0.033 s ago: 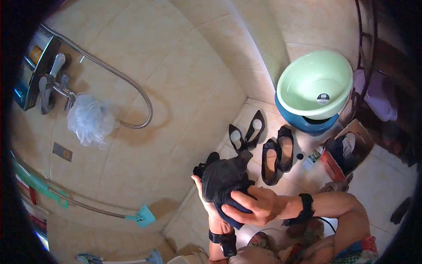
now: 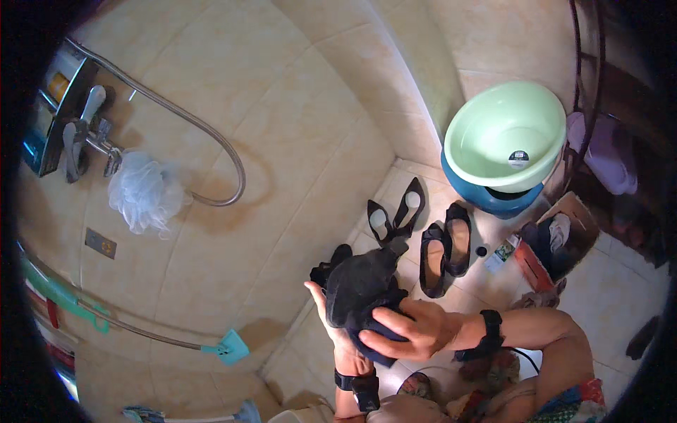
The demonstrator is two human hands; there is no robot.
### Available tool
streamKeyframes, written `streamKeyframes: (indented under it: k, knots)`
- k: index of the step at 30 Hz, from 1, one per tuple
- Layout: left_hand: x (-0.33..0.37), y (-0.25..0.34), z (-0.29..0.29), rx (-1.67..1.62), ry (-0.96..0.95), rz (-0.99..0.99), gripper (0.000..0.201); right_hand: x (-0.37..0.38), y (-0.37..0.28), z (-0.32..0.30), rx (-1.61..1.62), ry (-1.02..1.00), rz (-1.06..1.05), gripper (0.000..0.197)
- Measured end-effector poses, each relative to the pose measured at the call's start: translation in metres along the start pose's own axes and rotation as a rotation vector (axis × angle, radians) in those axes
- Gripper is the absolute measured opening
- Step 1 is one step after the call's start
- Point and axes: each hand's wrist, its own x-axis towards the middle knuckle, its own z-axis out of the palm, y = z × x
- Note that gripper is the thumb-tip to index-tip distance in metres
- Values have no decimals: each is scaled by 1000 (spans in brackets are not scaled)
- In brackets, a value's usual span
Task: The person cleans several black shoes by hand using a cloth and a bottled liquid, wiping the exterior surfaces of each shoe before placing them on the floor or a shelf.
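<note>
My left hand [image 2: 341, 343] holds a black heeled shoe [image 2: 361, 282] from below, its sole side up and its heel pointing away from me. Only the thumb and part of the palm show; the other fingers are behind the shoe. In my right hand [image 2: 423, 330] is a bunched dark navy cloth [image 2: 364, 321], pressed by curled fingers against the shoe's near end. A pair of black pointed shoes [image 2: 409, 208] and a pair of black shoes with tan insoles [image 2: 433, 264] stand on the floor beyond. Another black item [image 2: 330, 264], partly hidden, lies just behind the held shoe.
A pale green basin [image 2: 479, 151] rests tilted on a blue tub [image 2: 493, 203] at the far right. Near it sits an open cardboard box [image 2: 582, 218] with cloths. On the left tiled wall hang a shower hose [image 2: 226, 151], a white bath puff [image 2: 144, 194] and a turquoise-ended rod [image 2: 229, 347].
My right hand has shifted slightly with the cloth, which is now bunched differently against the shoe. The shoe has tilted a little in my left hand.
</note>
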Motion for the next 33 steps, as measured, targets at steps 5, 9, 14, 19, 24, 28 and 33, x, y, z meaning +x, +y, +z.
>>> streamKeyframes:
  k: [5,9,14,19,24,28,33]
  knots:
    - [3,6,-8,95,-69,94,89,-15,39,-14,-81,31,449,33]
    - [3,5,-13,305,-109,155,90,28,36,-44,139,-55,288,37]
    - [0,-11,-12,388,200,116,84,32,38,-34,177,-146,185,26]
    - [-8,-1,-34,493,-114,70,78,30,36,-40,168,-163,234,11]
    - [-12,11,-8,1141,-641,172,94,15,63,-38,226,-84,351,35]
    - [-23,3,13,986,-535,220,60,6,62,-44,235,-135,410,32]
    - [-20,17,15,1026,-903,115,41,10,65,-48,211,-137,354,34]
